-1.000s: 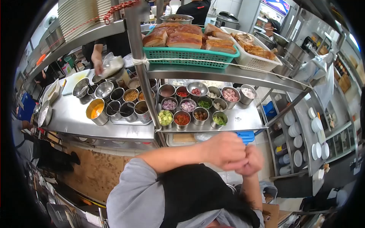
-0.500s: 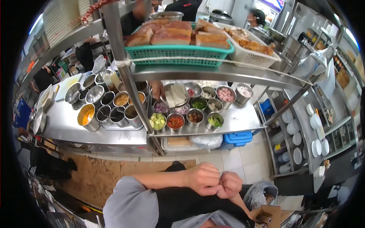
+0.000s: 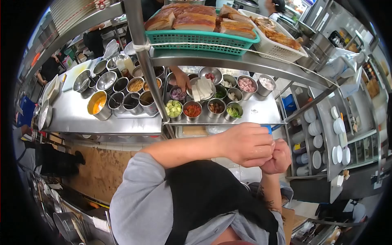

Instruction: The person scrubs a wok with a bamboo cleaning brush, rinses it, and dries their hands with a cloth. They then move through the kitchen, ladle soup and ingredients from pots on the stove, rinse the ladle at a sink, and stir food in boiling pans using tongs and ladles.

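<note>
My left hand [image 3: 248,143] is closed, with its fingers curled in, at the end of a bare forearm that crosses in front of my black apron [image 3: 208,192]. My right hand [image 3: 277,157] is also closed and presses against the left one. Whatever may be between the fingers is hidden. Both hands are raised in front of the steel counter's [image 3: 261,111] near edge. Beyond them stand steel pots of cut vegetables, including green chunks [image 3: 173,108], chopped red pieces [image 3: 192,110] and green leaves [image 3: 233,112].
Another person's hand [image 3: 180,78] reaches under the shelf to a bowl of white strips [image 3: 202,88]. Overhead, a steel shelf [image 3: 228,60] carries a green basket [image 3: 200,43] of roasted meat. A steel post [image 3: 143,53] rises at left. White dishes [image 3: 316,128] fill the right-hand rack.
My closed hands have moved up and to the right, staying together. The view has shifted slightly. The other person's hand is now further over the bowl of white strips.
</note>
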`<state>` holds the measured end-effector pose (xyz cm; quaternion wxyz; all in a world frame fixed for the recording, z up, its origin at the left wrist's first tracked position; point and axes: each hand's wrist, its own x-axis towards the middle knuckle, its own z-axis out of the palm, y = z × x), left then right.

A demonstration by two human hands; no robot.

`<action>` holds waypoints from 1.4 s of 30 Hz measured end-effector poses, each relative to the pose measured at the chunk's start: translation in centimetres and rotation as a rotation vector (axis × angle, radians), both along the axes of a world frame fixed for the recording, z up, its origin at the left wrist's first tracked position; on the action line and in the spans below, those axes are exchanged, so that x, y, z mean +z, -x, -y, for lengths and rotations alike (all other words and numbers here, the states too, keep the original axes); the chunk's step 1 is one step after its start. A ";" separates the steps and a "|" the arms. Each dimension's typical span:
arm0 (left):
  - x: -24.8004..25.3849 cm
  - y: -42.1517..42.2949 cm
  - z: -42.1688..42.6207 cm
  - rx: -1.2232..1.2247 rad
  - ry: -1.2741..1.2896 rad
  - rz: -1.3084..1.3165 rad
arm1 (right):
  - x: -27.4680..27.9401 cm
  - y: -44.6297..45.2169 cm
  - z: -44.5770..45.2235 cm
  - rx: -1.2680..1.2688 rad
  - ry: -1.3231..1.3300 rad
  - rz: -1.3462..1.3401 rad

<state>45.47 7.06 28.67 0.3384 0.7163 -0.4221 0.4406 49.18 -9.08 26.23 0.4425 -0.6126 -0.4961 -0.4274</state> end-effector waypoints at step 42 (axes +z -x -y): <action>-16.7 3.2 -0.4 -0.242 0.095 -0.557 | -16.8 3.2 0.3 0.446 0.228 -0.585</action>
